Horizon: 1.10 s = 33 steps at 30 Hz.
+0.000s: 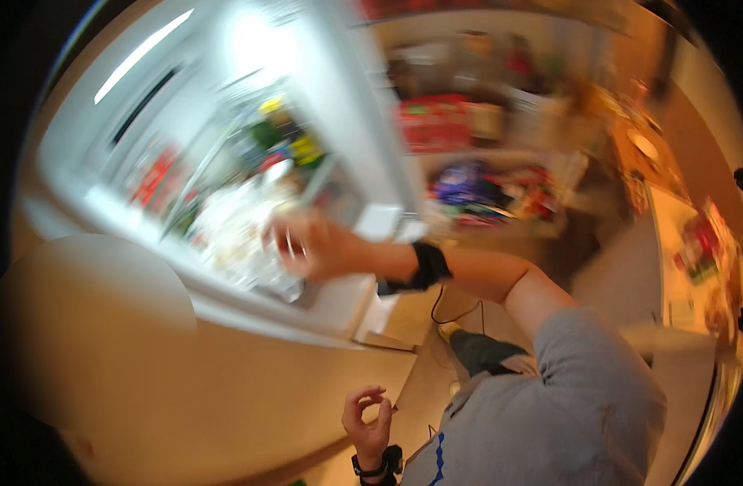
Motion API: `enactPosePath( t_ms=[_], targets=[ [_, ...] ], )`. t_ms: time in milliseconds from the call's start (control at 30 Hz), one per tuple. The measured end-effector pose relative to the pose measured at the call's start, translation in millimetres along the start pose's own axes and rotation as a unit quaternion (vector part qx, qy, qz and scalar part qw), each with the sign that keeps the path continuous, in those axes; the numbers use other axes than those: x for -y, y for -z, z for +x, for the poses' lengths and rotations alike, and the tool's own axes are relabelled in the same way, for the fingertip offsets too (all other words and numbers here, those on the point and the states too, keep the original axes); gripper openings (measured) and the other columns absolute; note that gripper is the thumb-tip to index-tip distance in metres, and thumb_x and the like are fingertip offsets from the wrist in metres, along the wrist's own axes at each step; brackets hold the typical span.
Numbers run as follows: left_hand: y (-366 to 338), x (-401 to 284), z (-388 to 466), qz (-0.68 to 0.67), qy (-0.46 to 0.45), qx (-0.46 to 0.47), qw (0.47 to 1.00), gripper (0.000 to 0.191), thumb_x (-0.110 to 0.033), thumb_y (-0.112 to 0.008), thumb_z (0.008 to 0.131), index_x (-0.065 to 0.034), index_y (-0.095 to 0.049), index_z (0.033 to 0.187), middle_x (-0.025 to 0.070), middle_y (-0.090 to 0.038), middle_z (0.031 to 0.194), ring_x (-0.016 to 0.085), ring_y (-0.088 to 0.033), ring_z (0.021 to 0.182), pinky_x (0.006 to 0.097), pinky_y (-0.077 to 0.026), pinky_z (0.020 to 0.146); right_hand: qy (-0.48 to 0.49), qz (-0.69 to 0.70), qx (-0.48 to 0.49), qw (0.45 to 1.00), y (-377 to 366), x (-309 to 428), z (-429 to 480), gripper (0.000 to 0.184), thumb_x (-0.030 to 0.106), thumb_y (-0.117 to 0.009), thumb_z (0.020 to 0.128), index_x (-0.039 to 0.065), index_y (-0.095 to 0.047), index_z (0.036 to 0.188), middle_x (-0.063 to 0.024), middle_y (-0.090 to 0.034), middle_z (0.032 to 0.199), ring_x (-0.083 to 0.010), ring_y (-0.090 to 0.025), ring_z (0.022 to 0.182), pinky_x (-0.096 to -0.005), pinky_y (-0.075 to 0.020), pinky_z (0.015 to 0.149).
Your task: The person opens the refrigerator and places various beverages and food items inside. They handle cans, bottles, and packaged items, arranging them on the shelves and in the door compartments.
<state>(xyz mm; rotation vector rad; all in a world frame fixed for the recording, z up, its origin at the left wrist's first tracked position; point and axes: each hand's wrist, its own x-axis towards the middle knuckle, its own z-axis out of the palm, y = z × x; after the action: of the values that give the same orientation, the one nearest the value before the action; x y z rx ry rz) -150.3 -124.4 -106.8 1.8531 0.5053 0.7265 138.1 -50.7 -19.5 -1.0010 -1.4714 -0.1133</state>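
My right hand (307,243) is stretched into a lit white refrigerator (371,146), with a black band at the wrist. It is blurred, its fingers curled, in front of a clear plastic bag with pale contents (237,225). A dark red patch with white streaks shows between the fingers; whether it is a held thing cannot be told. Low in the view, my left hand (368,422) is raised, thumb and fingers bent and apart, holding nothing. It too has a black wristband. Behind the bag lie blurred green, yellow and red packages (280,136).
Right of the refrigerator, shelves hold a red box (435,123), a purple package (462,182) and several other goods. A counter (666,243) with packages runs along the right. A dark cable (456,321) hangs near my foot. A blurred round shape (98,328) covers the lower left.
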Motion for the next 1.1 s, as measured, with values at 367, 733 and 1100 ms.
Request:
enactPosePath(
  t_ms=[367, 733, 1100],
  targets=[
    [-237, -156, 48, -0.407, -0.164, 0.641, 0.630, 0.029, -0.011, -0.067, 0.077, 0.0002, -0.067, 0.104, 0.0162, -0.068, 0.103, 0.028, -0.060, 0.092, 0.0358, -0.043, 0.085, -0.544, -0.538, -0.343, 0.545, 312, 299, -481, 0.020, 0.012, -0.060, 0.083, 0.010, -0.068, 0.102, -0.0109, -0.067, 0.085, -0.0272, -0.065, 0.079, -0.0371, -0.0517, 0.072],
    [-455, -312, -96, -0.742, 0.059, 0.651, 0.146, 0.027, -0.011, -0.046, 0.100, 0.0035, -0.067, 0.092, 0.0112, -0.064, 0.090, 0.023, -0.058, 0.078, 0.0292, -0.048, 0.069, -0.499, -0.600, -0.512, 0.360, 473, 461, -620, 0.039, 0.011, -0.062, 0.085, 0.009, -0.056, 0.123, -0.0105, -0.068, 0.096, -0.0189, -0.065, 0.067, -0.0311, -0.0520, 0.066],
    [-568, -330, -144, -0.749, 0.021, 0.626, 0.216, 0.026, -0.022, -0.053, 0.097, -0.0020, -0.069, 0.093, 0.0110, -0.064, 0.092, 0.023, -0.058, 0.080, 0.0301, -0.049, 0.073, -0.424, -0.582, -0.500, 0.482, 655, 404, -664, 0.078, 0.029, -0.082, 0.071, -0.003, -0.042, 0.129, -0.0227, -0.055, 0.123, -0.0306, -0.056, 0.114, -0.0364, -0.0454, 0.095]
  ],
)
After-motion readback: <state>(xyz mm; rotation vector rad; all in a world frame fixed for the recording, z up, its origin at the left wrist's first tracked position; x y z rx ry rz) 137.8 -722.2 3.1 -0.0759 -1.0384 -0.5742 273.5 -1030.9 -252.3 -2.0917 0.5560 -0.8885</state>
